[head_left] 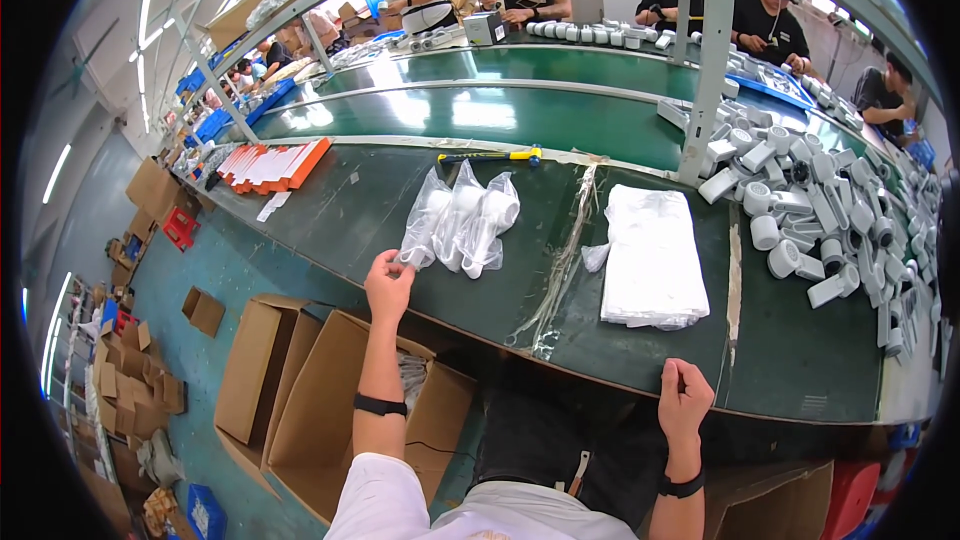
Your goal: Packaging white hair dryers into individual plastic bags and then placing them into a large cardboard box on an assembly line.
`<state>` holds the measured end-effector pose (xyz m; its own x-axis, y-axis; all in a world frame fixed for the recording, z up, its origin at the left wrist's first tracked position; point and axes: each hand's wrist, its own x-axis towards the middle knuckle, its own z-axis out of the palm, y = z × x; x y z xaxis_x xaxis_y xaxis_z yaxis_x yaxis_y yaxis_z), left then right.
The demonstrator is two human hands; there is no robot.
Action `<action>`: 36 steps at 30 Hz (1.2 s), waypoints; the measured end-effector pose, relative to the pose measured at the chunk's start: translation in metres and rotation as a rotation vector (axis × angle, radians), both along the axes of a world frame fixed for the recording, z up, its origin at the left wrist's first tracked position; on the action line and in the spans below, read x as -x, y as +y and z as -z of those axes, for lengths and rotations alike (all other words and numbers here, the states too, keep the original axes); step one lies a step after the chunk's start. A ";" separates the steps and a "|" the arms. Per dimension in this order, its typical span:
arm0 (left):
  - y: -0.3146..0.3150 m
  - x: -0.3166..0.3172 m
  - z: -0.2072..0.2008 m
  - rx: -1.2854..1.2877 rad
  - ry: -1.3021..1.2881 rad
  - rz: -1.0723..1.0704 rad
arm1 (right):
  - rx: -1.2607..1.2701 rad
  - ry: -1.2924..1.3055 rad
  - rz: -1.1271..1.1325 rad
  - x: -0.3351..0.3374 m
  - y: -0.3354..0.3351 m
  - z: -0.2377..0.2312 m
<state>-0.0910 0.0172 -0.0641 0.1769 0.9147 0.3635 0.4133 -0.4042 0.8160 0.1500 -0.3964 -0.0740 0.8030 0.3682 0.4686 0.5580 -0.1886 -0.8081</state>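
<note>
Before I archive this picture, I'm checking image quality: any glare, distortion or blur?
Head view: white glare on the green conveyor; head view: the workbench edge bows, with a dark fisheye rim; head view: left hand and bagged parts look reasonably sharp.

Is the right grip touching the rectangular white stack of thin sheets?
Apart: the head view shows a strip of dark green bench between the right grip and the white stack.

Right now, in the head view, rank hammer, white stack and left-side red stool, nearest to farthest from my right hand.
1. White stack: beyond the right hand.
2. Hammer: far side of the table.
3. Red stool: floor, far left.
</note>
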 end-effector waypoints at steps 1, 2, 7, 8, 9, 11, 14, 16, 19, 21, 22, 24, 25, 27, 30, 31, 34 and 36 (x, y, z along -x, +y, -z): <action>0.000 0.002 -0.002 0.001 0.001 0.002 | 0.001 0.010 -0.003 0.000 0.000 0.000; 0.000 0.005 -0.003 -0.033 0.057 -0.054 | 0.002 0.019 -0.006 0.000 -0.001 0.000; 0.002 0.013 -0.009 -0.109 0.111 -0.081 | 0.001 0.005 -0.018 0.003 0.001 0.000; 0.006 0.014 -0.009 -0.109 0.112 -0.080 | 0.002 0.003 -0.019 0.004 0.000 0.001; 0.011 0.014 -0.010 -0.111 0.171 -0.078 | 0.001 0.004 -0.015 0.004 0.000 0.000; 0.015 0.020 -0.012 -0.115 0.230 -0.061 | 0.007 -0.019 -0.005 0.005 -0.001 -0.003; -0.005 -0.008 -0.029 -0.243 0.410 -0.183 | 0.047 -0.022 0.036 -0.004 -0.005 0.001; -0.014 0.002 -0.043 -0.298 0.457 -0.185 | 0.049 -0.068 0.024 -0.003 0.001 -0.001; -0.035 -0.006 -0.060 -0.302 0.129 0.004 | 0.001 0.060 0.007 -0.005 -0.004 -0.002; -0.046 -0.022 -0.060 -0.328 -0.018 0.143 | -0.310 0.650 -0.198 -0.015 -0.015 -0.014; -0.064 -0.033 -0.067 -0.253 -0.041 0.169 | -0.291 0.606 -0.179 -0.025 -0.026 -0.023; -0.099 -0.045 -0.074 -0.152 -0.058 0.255 | -0.223 0.340 -0.007 -0.048 -0.043 -0.037; -0.114 -0.049 -0.074 -0.122 -0.056 0.327 | -0.208 0.324 0.087 -0.060 -0.049 -0.052; -0.138 -0.075 -0.063 -0.064 -0.053 0.586 | -0.144 0.184 0.298 -0.100 -0.081 -0.053; -0.167 -0.106 -0.053 -0.035 -0.088 0.803 | 0.016 0.103 0.540 -0.157 -0.113 -0.042; -0.173 -0.113 -0.050 -0.028 -0.068 0.846 | 0.061 0.221 0.574 -0.174 -0.118 -0.041; -0.186 -0.131 -0.045 0.027 -0.049 0.883 | 0.230 0.172 0.681 -0.227 -0.128 -0.028; -0.196 -0.142 -0.046 0.059 -0.061 0.899 | 0.279 0.169 0.709 -0.251 -0.119 -0.028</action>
<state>0.0506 -0.1784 -0.0184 0.8163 0.4577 0.3525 -0.0831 -0.5107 0.8557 0.4014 -0.5159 -0.0457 0.9429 -0.1731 0.2846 0.1021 -0.6631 -0.7415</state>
